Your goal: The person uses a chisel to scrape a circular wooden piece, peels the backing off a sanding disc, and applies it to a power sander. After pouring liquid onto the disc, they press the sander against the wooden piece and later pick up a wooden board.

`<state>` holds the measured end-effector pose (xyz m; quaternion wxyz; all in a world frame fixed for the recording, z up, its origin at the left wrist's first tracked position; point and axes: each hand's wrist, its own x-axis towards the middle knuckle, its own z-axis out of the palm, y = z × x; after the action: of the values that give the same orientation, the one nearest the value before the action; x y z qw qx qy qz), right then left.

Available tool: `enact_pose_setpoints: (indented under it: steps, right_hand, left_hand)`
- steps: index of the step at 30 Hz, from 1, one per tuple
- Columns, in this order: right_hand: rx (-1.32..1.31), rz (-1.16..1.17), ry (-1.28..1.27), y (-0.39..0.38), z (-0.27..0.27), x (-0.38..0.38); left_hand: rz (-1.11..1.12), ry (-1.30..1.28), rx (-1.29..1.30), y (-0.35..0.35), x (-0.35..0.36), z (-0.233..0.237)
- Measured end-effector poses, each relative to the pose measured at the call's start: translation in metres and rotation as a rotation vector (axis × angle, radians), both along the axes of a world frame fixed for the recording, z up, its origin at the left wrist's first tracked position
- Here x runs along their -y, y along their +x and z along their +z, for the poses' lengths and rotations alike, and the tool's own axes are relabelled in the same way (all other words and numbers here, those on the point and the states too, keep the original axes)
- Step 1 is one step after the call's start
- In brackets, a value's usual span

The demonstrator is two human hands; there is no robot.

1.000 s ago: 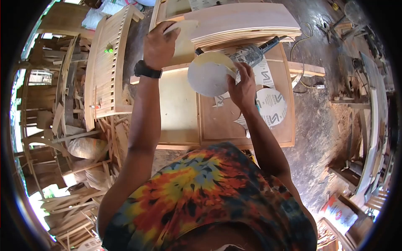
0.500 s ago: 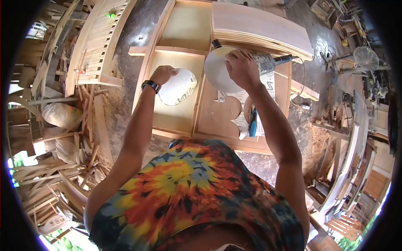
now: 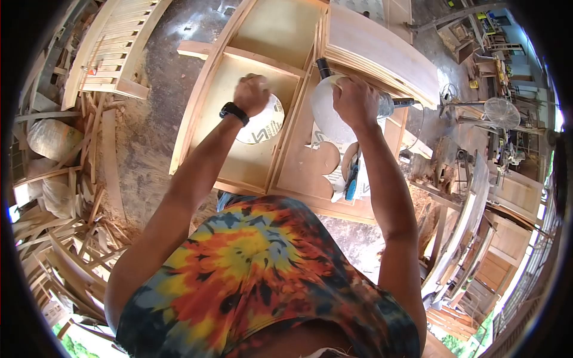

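My left hand (image 3: 252,95), wearing a black wristwatch (image 3: 234,112), is smeared by motion above a round disc (image 3: 267,126) with printed lettering. The disc is over the pale left panel of a wooden frame; my hand covers its upper part, so whether I grip it is hidden. My right hand (image 3: 356,102) is closed on a larger pale, translucent disc (image 3: 327,107). Behind this disc is a corded power tool (image 3: 385,106), mostly hidden, with a black end (image 3: 323,67) sticking out. Nearer me lie a blue-handled tool (image 3: 352,182) and a brown sheet with curved cutouts (image 3: 304,170).
The wooden frame (image 3: 200,119) has raised edges and crossbars. Stacked boards (image 3: 382,48) rest at its far right. A slatted wooden piece (image 3: 113,48) stands at far left, above scrap wood (image 3: 95,149). A fan (image 3: 501,112) stands at right.
My left hand has moved right and slightly up, now covering more of the lettered disc. My right hand keeps its hold on the larger disc. The whole view has shifted and turned somewhat.
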<state>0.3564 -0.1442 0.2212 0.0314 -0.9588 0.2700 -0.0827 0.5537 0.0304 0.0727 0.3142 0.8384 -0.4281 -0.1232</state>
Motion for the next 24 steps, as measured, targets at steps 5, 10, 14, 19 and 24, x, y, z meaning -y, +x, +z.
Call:
enact_pose_setpoints:
  steps: [5, 10, 14, 19, 24]
  right_hand:
    - [-0.019, -0.007, -0.069, 0.005, -0.005, -0.006]
    - [-0.130, -0.040, -0.163, 0.014, -0.005, -0.017]
    - [-0.233, 0.024, -0.296, 0.024, -0.006, -0.025]
    - [-0.351, 0.105, -0.329, 0.031, -0.007, -0.018]
    - [-0.311, -0.059, 0.013, 0.027, 0.005, 0.001]
  left_hand:
    - [-0.284, -0.325, -0.677, -0.040, 0.041, 0.032]
    - [-0.166, -0.283, -1.231, -0.062, 0.052, 0.069]
    - [-0.231, -0.244, -1.183, -0.056, 0.051, 0.066]
    - [-0.588, -0.588, -0.497, -0.054, 0.055, 0.023]
    - [-0.349, -0.402, -1.012, -0.059, 0.049, 0.055]
